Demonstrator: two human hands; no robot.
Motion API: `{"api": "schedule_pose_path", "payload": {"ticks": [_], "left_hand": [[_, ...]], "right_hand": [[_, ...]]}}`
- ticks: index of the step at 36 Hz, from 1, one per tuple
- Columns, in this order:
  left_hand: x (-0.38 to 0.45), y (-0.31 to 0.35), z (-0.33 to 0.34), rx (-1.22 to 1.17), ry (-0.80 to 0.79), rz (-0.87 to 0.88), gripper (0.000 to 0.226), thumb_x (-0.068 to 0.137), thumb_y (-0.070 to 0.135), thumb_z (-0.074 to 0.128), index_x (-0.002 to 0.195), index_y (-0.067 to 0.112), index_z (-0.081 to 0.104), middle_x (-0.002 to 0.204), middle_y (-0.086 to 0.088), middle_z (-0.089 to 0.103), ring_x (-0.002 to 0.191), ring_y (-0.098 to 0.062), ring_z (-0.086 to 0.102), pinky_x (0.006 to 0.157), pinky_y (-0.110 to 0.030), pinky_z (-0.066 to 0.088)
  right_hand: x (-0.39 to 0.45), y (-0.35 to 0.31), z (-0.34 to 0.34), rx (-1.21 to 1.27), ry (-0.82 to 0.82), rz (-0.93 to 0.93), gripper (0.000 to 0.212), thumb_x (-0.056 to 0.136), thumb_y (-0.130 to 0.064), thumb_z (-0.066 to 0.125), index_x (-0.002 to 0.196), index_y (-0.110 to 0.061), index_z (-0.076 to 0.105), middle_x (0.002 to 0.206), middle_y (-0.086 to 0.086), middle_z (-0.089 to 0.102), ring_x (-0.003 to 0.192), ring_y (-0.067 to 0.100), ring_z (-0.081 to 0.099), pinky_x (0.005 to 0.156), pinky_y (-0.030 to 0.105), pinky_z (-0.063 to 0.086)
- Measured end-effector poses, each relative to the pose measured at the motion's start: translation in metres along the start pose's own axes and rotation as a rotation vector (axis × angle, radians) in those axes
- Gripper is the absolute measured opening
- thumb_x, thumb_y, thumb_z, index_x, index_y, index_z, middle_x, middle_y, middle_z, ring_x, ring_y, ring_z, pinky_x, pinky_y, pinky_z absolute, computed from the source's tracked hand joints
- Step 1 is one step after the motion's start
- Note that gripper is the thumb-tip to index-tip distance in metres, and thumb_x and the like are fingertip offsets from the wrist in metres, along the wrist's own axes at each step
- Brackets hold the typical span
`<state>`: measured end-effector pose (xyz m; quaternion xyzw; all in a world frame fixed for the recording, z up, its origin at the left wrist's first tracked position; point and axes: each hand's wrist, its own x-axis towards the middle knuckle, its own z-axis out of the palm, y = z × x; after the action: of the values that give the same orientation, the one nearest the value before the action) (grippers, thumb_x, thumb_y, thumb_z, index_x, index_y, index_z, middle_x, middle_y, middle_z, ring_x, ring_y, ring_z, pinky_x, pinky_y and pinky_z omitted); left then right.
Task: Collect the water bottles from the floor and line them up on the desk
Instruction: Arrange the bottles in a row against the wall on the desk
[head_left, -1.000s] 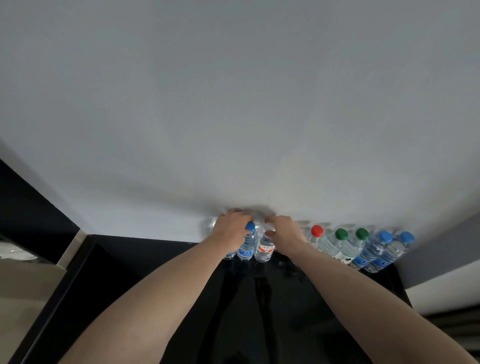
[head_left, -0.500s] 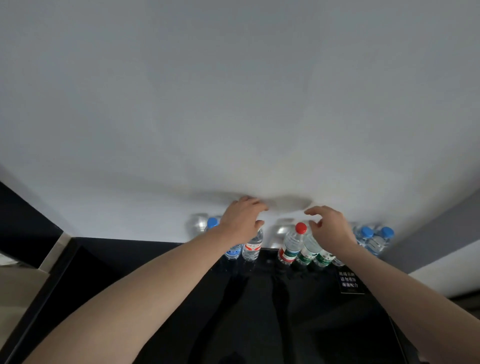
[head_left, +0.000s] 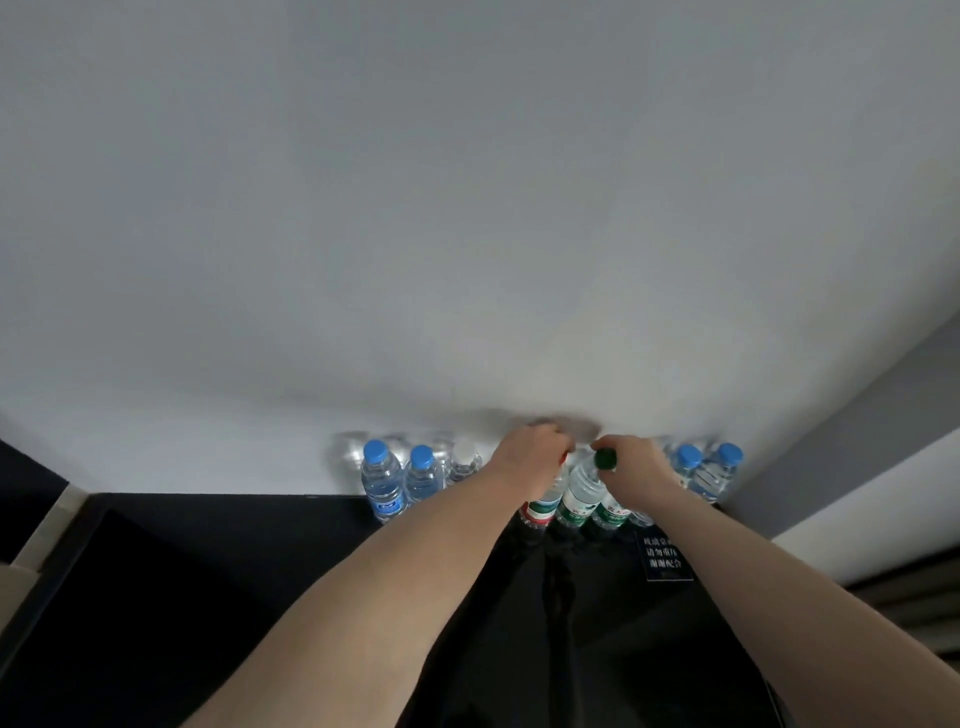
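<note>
Row of clear plastic water bottles standing upright along the back edge of the black surface (head_left: 208, 597), against the white wall (head_left: 467, 208). From left: two blue-capped bottles (head_left: 383, 486), one white-capped bottle (head_left: 464, 462); left hand (head_left: 530, 460), fingers curled over a red-labelled bottle (head_left: 540, 506); right hand (head_left: 631, 467), fingers gripping the green-capped bottle (head_left: 584, 491); two more blue-capped bottles (head_left: 714, 470) at far right.

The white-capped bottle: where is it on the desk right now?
In the head view the white-capped bottle stands at the wall, left of centre, between a blue-capped bottle and the left hand.
</note>
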<state>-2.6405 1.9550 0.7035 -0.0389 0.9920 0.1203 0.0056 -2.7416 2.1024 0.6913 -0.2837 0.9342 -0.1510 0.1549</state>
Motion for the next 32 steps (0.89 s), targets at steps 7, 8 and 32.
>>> {"api": "schedule_pose_path", "payload": {"ticks": [7, 8, 32], "left_hand": [[-0.005, -0.009, 0.004, 0.019, 0.017, -0.039, 0.024, 0.089, 0.001, 0.067, 0.111, 0.009, 0.066, 0.112, -0.007, 0.061, 0.102, -0.027, 0.061, 0.089, -0.039, 0.053], [-0.007, -0.012, 0.004, 0.028, 0.017, -0.049, 0.022, 0.090, 0.000, 0.065, 0.110, 0.009, 0.066, 0.111, -0.008, 0.061, 0.101, -0.028, 0.061, 0.088, -0.039, 0.053], [-0.019, -0.031, -0.023, 0.144, 0.025, -0.054, 0.022, 0.090, 0.003, 0.066, 0.112, 0.007, 0.069, 0.111, -0.007, 0.067, 0.104, -0.025, 0.062, 0.093, -0.036, 0.050]], "right_hand": [[-0.001, -0.003, 0.007, 0.062, 0.044, -0.015, 0.032, 0.088, -0.005, 0.065, 0.116, -0.021, 0.070, 0.112, 0.007, 0.071, 0.097, 0.024, 0.066, 0.088, 0.037, 0.055], [-0.001, -0.005, 0.009, 0.066, 0.038, -0.027, 0.032, 0.088, -0.005, 0.066, 0.116, -0.021, 0.070, 0.112, 0.007, 0.071, 0.096, 0.023, 0.066, 0.086, 0.035, 0.054], [0.002, -0.034, 0.002, 0.167, 0.074, -0.118, 0.026, 0.091, -0.016, 0.069, 0.115, -0.024, 0.069, 0.117, -0.006, 0.070, 0.096, 0.017, 0.065, 0.087, 0.029, 0.050]]}}
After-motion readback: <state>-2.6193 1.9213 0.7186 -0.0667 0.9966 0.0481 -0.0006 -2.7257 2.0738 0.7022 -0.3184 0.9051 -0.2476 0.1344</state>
